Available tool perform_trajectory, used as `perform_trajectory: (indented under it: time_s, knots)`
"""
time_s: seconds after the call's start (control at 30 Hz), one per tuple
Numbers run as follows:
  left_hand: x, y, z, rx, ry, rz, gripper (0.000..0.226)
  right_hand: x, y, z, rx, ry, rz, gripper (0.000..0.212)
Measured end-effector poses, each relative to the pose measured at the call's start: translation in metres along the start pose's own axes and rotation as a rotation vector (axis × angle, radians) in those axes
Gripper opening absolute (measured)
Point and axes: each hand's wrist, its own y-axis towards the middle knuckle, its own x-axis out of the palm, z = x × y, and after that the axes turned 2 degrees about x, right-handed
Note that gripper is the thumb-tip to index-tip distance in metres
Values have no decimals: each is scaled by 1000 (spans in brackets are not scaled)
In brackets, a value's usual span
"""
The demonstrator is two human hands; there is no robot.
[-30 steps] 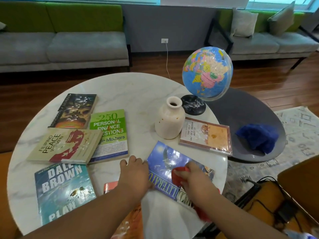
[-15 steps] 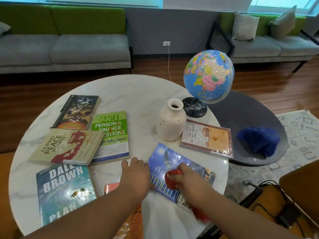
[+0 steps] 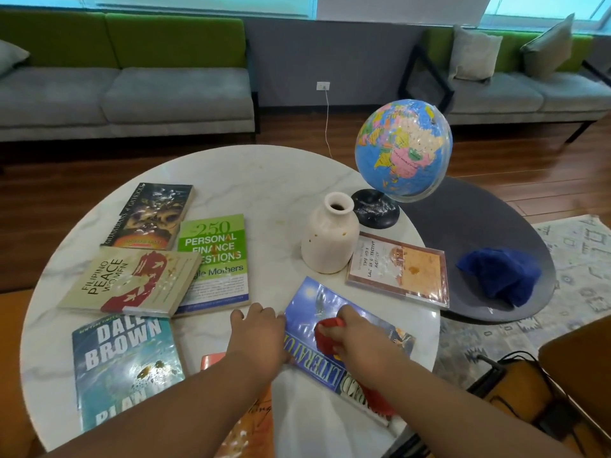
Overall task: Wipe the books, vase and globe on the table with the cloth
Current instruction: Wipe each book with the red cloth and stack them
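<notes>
The right hand [image 3: 358, 348] has slid a little to the left across the cover of the blue book [image 3: 305, 300] since a second ago, carrying the red cloth [image 3: 325, 337] with it, so the bunched end of the cloth now lies nearer the book's left half. The left hand [image 3: 259, 335] has hardly shifted. The right hand's fingers are curled round the red cloth and press it onto the cover, and a tail of the cloth runs back beneath the forearm. The left hand lies knuckles up against the left edge of the blue book with its fingers bent downward; whether it grips that edge or only leans on it I cannot tell. The blue book sits at the near right of the round marble worktop [image 3: 251, 180]. Everything else on the worktop has kept its place: the cream vase [image 3: 329, 239] stands upright behind the blue book, the globe [image 3: 401, 147] is tilted on its black base just beyond the vase, and a tan book [image 3: 398, 269] lies flat to the vase's right. Four more books lie on the left half, the green book [image 3: 215, 256] partly under the Peace Women book [image 3: 129, 282]. A blue cloth [image 3: 502, 276] rests on the dark side table [image 3: 463, 219].
</notes>
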Motion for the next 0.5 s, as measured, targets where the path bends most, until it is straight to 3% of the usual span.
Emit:
perform_trajectory:
  time_s: [0.07, 0.2, 0.33, 0.5]
  knots:
    - [-1, 0, 0, 4, 3, -4, 53, -1, 0, 9, 6, 50, -14, 33]
    - [-1, 2, 0, 19, -21, 3, 54, -4, 13, 17, 199, 61, 90, 17]
    - [0, 2, 0, 32, -48, -16, 52, -4, 10, 18, 74, 28, 2, 33]
    - [-1, 4, 2, 42, -8, -10, 47, -8, 23, 21, 107, -87, 112, 19]
